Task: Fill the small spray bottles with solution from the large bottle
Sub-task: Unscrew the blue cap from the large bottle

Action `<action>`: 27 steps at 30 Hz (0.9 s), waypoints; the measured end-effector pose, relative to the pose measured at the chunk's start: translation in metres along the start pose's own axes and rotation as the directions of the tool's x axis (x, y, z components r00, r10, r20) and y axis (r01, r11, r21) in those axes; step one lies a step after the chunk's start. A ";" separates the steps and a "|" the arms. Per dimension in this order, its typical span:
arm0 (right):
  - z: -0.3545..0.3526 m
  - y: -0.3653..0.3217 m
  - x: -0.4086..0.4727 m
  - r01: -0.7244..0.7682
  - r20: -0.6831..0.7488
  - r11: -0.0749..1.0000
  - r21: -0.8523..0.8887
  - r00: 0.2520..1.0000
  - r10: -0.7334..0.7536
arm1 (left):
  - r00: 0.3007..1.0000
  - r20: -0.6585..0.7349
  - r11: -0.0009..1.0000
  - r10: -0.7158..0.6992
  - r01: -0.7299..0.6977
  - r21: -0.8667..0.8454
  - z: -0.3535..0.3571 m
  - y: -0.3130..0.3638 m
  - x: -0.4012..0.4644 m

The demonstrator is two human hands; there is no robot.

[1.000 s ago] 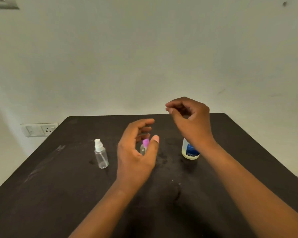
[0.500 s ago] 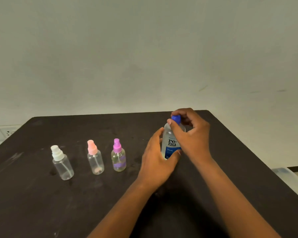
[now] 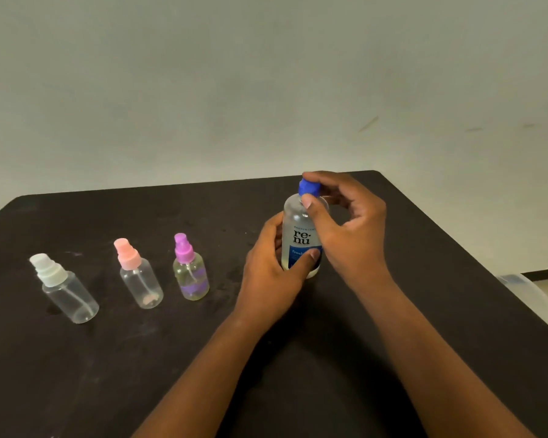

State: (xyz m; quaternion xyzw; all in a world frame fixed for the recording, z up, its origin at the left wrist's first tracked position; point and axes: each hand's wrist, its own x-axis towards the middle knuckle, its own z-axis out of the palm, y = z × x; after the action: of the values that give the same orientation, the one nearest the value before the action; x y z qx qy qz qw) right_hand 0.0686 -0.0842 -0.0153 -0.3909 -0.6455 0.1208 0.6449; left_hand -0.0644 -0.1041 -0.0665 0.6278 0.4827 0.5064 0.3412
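Observation:
The large clear bottle (image 3: 301,235) with a blue label stands upright on the dark table (image 3: 108,358), right of centre. My left hand (image 3: 271,273) grips its lower body. My right hand (image 3: 345,229) pinches its blue cap (image 3: 307,187) between thumb and fingers. Three small spray bottles stand in a row to the left: one with a purple top (image 3: 190,273) holding some liquid, one with a pink top (image 3: 138,276), and one with a white top (image 3: 64,289).
A pale wall rises behind the table. The table's right edge runs diagonally past my right forearm. Beyond that edge, a translucent plastic container (image 3: 532,298) sits on the floor.
A second ago both hands hovered open above the table. They then closed on the large bottle and its cap. The view has swung right, bringing all three small bottles into sight.

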 end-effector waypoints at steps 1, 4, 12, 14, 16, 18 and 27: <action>0.001 0.000 -0.001 0.001 -0.015 1.000 -0.009 1.000 -0.001 | 1.000 0.005 1.000 0.007 -0.007 0.001 0.000 -0.001 0.000; 0.004 -0.002 -0.005 -0.014 -0.037 0.999 -0.030 0.999 0.012 | 1.000 0.005 1.000 0.017 -0.017 -0.001 -0.001 -0.003 -0.003; -0.010 -0.013 0.043 -0.038 0.267 0.996 -0.078 0.962 0.058 | 1.000 0.004 1.000 0.002 -0.002 0.014 -0.002 -0.005 -0.002; -0.017 -0.012 0.058 -0.077 0.394 0.995 -0.059 0.914 0.094 | 1.000 0.010 1.000 -0.003 0.003 0.024 -0.003 -0.005 -0.001; -0.023 -0.012 0.069 -0.105 0.492 0.994 -0.017 0.865 0.100 | 1.000 0.012 0.999 -0.004 0.004 0.036 -0.003 -0.005 -0.001; -0.028 -0.010 0.074 -0.121 0.549 0.993 0.008 0.830 0.097 | 1.000 0.013 0.999 0.001 -0.002 0.049 -0.003 -0.005 -0.001; -0.037 -0.005 0.077 -0.141 0.586 0.989 0.036 0.805 0.093 | 1.000 0.004 0.999 0.010 -0.010 0.034 -0.004 -0.004 0.005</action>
State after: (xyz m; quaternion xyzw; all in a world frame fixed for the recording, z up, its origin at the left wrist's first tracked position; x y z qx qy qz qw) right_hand 0.1116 -0.0490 0.0498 -0.3489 -0.7812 0.2992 0.4224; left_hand -0.0694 -0.0980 -0.0672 0.6368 0.4874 0.4987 0.3288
